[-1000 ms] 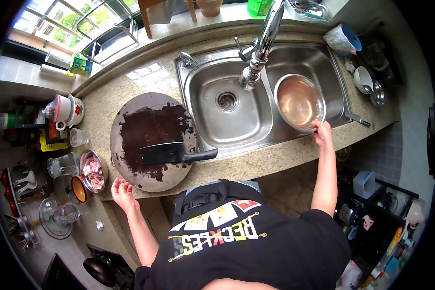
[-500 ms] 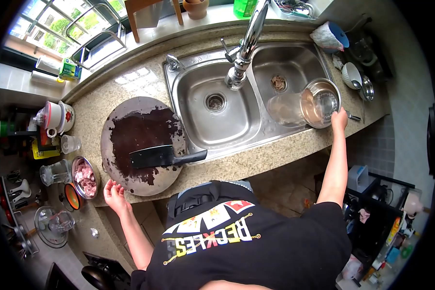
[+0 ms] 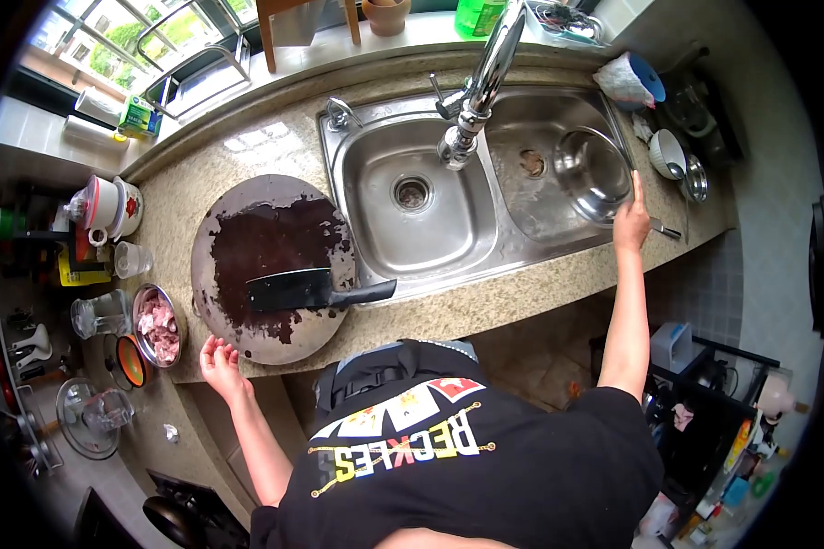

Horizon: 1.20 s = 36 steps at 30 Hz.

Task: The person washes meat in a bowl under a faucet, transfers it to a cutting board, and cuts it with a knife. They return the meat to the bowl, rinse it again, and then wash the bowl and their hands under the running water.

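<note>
My right hand [image 3: 632, 223] is at the near right rim of a shiny metal bowl [image 3: 591, 172], one finger stretched along the edge. The grip is partly hidden. This bowl rests low in the right basin [image 3: 531, 206], beside a drain holding a light brown clump [image 3: 532, 163]. My left hand [image 3: 223, 364] hovers by the counter's front edge, empty, its fingers loosely bent and apart. Close to it are a metal bowl of raw meat pieces [image 3: 158, 328] and a round chopping board [image 3: 275, 201] with a dark worn middle. A black cleaver [image 3: 293, 289] lies on the board.
A chrome faucet [image 3: 471, 114] rises between both basins. Beyond the right basin stand a white bowl [image 3: 666, 151] and a blue-and-white container [image 3: 645, 80]. A utensil handle [image 3: 666, 229] lies by my right hand. Clear cups [image 3: 133, 260] and glass lids [image 3: 87, 421] are at left.
The metal bowl, tipped with water pouring from it before, now sits lower in the right basin and the stream is gone. My left hand stays nearly still; the view has shifted slightly.
</note>
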Each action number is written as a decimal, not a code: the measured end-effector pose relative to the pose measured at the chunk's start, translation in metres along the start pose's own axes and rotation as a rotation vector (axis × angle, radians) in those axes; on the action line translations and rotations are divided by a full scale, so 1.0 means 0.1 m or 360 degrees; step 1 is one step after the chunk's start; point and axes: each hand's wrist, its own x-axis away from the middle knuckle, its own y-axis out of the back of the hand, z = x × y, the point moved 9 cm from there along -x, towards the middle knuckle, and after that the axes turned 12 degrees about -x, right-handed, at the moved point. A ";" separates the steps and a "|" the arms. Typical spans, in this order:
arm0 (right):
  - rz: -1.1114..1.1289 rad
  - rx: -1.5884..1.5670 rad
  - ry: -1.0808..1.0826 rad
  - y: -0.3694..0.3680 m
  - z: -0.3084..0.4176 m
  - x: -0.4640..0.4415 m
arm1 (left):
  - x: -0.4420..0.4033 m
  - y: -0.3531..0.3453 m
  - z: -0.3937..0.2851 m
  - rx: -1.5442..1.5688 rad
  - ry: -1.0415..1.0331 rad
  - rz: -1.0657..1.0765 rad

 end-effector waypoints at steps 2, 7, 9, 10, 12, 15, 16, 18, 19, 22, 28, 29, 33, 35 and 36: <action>0.0091 -0.0236 -0.0248 -0.24 -0.09 0.11 | 0.00 0.00 -0.01 -0.0003 0.0002 -0.0008; 0.0701 -0.1168 -0.0592 -1.13 0.54 0.59 | -0.01 -0.08 -0.04 0.0008 -0.0013 0.0026; 0.0859 -0.1207 -0.0610 -1.51 0.83 0.82 | -0.01 -0.12 -0.08 0.0009 -0.0041 0.0051; 0.0896 -0.1097 -0.0553 -1.67 0.96 0.90 | 0.00 -0.15 -0.10 0.0002 -0.0037 0.0063; 0.1208 -0.1034 -0.0781 -1.81 1.44 1.03 | 0.04 -0.19 -0.14 -0.0005 -0.0034 0.0078; 0.0944 -0.0974 -0.0467 -2.56 1.41 1.37 | 0.07 -0.25 -0.20 -0.0072 -0.0074 0.0069; 0.0846 -0.0909 -0.0360 -2.80 1.37 1.48 | 0.07 -0.27 -0.18 -0.0081 -0.0076 0.0095; 0.1030 -0.0986 -0.0742 -3.11 1.32 1.70 | 0.09 -0.28 -0.15 -0.0092 -0.0079 0.0116; 0.1032 -0.0963 -0.0762 -3.19 1.34 1.75 | 0.09 -0.29 -0.15 -0.0091 -0.0080 0.0118; 0.1130 -0.1030 -0.0978 -3.32 1.31 1.89 | 0.11 -0.32 -0.21 -0.0080 -0.0085 0.0090; 0.1267 -0.0943 -0.1294 -3.52 1.13 2.14 | 0.14 -0.73 -0.61 -0.0093 -0.0232 0.0202; 0.1390 -0.0653 -0.0895 -3.55 1.21 2.04 | 0.17 -0.85 -0.71 -0.0102 -0.0272 0.0251; 0.0963 -0.0801 -0.0231 -2.97 1.81 1.10 | 0.34 -1.51 -1.07 -0.0066 -0.0355 0.0573; 0.0737 -0.1508 -0.0282 -2.60 2.07 0.50 | 0.48 -1.92 -1.22 -0.0088 -0.0406 0.0800; 0.0622 -0.1771 0.0022 -2.74 2.06 0.28 | 0.58 -2.14 -1.30 -0.0113 -0.0443 0.0915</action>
